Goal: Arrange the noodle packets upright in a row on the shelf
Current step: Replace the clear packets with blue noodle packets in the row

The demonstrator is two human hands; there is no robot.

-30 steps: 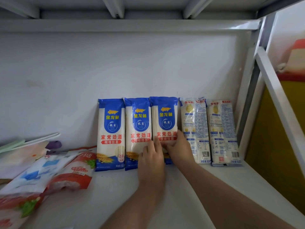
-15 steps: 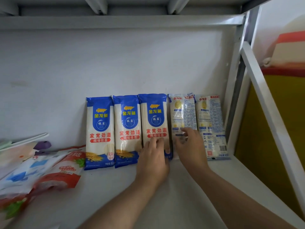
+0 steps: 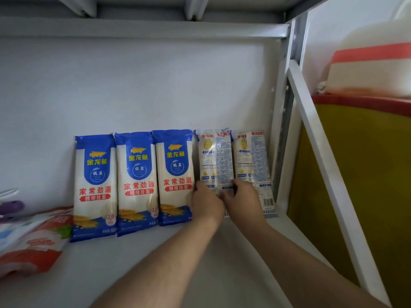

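Head view: your left hand and right hand, fingers curled on the fourth noodle packet standing on the shelf against the wall; push unevenly and it likely tips its neighbour, the fifth packet.

5 noodle packets upright in a row against back wall of shelf. Three blue/white fronts. At their 3 o'clock, two pale packets, backs out, edges touching.
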